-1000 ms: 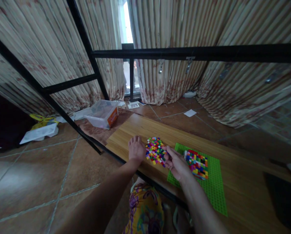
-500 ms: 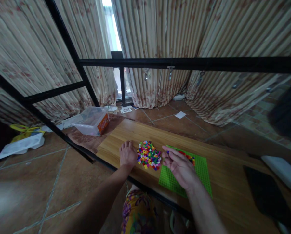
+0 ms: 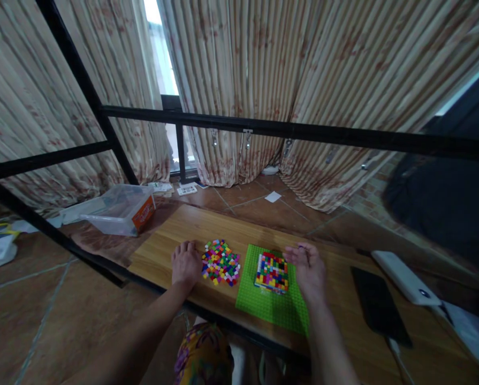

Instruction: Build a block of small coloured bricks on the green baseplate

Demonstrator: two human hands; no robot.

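A loose pile of small multicoloured building bricks (image 3: 220,262) lies on the wooden table. My left hand (image 3: 186,263) rests palm down at the pile's left edge, its fingers loosely bent and apart, holding nothing that I can see. To the right of the pile lies a green studded baseplate (image 3: 259,302). A block of many coloured bricks (image 3: 271,271) stands on it. Just right of that block, over the plate's far right edge, my right hand (image 3: 308,267) pinches a small dark brick (image 3: 302,246) between its fingertips. The brick is mostly hidden, and its exact colour is unclear.
A black phone (image 3: 379,305) with a cable and a white power strip (image 3: 403,278) lie on the table's right side. A clear plastic box (image 3: 119,211) stands beyond the left end. A black metal rail (image 3: 239,123) crosses ahead, and a dark-clothed person (image 3: 448,187) is at right.
My right hand has moved right with the small brick, from beside the pile past the brick block, which now shows fully. My left hand stays by the pile. The view has turned right.
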